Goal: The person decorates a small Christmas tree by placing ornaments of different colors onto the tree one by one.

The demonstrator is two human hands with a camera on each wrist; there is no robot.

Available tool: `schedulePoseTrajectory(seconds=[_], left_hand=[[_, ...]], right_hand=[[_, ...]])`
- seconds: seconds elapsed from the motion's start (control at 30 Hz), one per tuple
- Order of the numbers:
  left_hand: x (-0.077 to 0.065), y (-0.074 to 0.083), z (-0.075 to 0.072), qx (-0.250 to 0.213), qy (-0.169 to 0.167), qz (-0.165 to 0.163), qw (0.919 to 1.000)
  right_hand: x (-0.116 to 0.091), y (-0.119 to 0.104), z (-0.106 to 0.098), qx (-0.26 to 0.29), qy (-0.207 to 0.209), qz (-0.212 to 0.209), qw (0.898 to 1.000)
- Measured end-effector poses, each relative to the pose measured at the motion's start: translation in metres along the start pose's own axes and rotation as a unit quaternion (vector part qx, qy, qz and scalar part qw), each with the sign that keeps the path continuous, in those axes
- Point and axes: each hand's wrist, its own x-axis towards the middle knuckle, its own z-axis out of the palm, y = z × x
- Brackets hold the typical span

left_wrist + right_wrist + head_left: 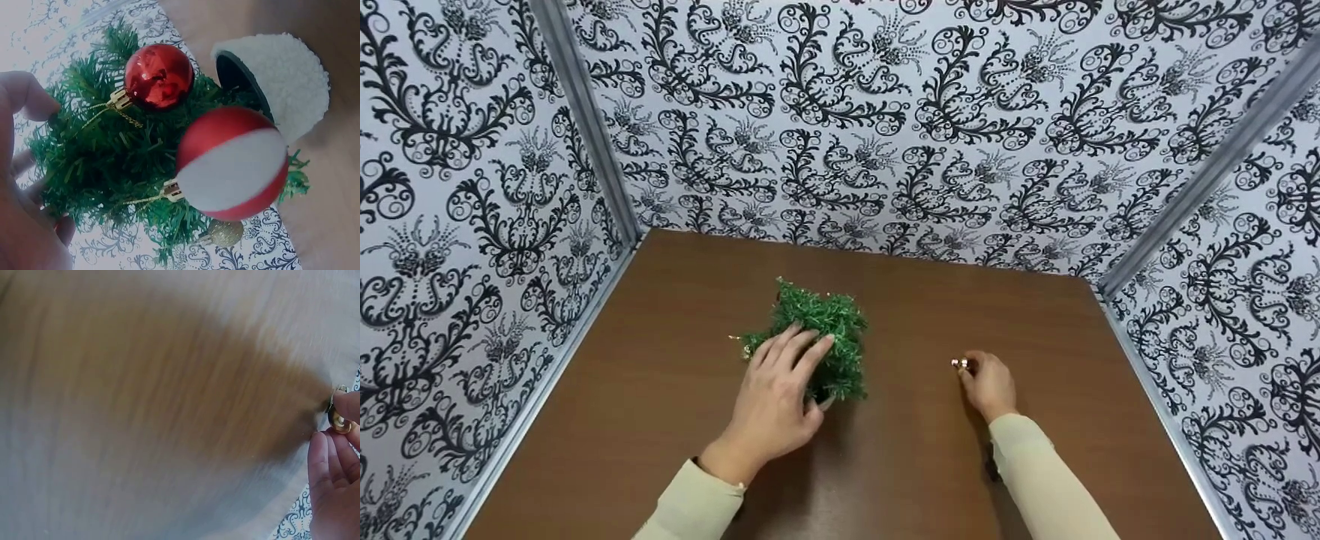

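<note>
On the left, the left hand (776, 397) lies over a small artificial green tree (817, 337), fingers spread and fairly straight across its branches, thumb tucked against the near side; the tree sits on the brown surface (660, 420) a little left of the middle. From the left wrist view the tree appears tipped, with a white fleecy base (281, 84) around a dark pot opening, a shiny red bauble (159, 76) hanging by a gold cap and cord, a larger red-and-white bauble (230, 171) in front of the branches, and a small gold glittery bauble (224, 233) lower down. Whether the hand grips the tree or merely rests on it cannot be told. Further right, well apart from the tree, the right hand (988, 386) has its fingers curled and pinches a small gold ornament (960, 364) at the fingertips (326, 450), just at the surface. Both forearms wear pale cream sleeves (1042, 480). Black-and-white patterned walls (885, 112) close in the surface on three sides.
</note>
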Motion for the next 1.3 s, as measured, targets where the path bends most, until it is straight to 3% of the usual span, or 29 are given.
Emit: schedulePoseTrajectory(seconds=[0.8, 1.3], left_hand=[[0.001, -0.009, -0.007, -0.008, -0.025, 0.008, 0.9996], [0.002, -0.015, -0.008, -0.003, -0.022, 0.01, 0.9997]], right_hand=[[0.0, 0.0, 0.0, 0.002, -0.003, -0.002, 1.0], [-0.001, 0.0, 0.001, 0.001, 0.001, 0.001, 1.0]])
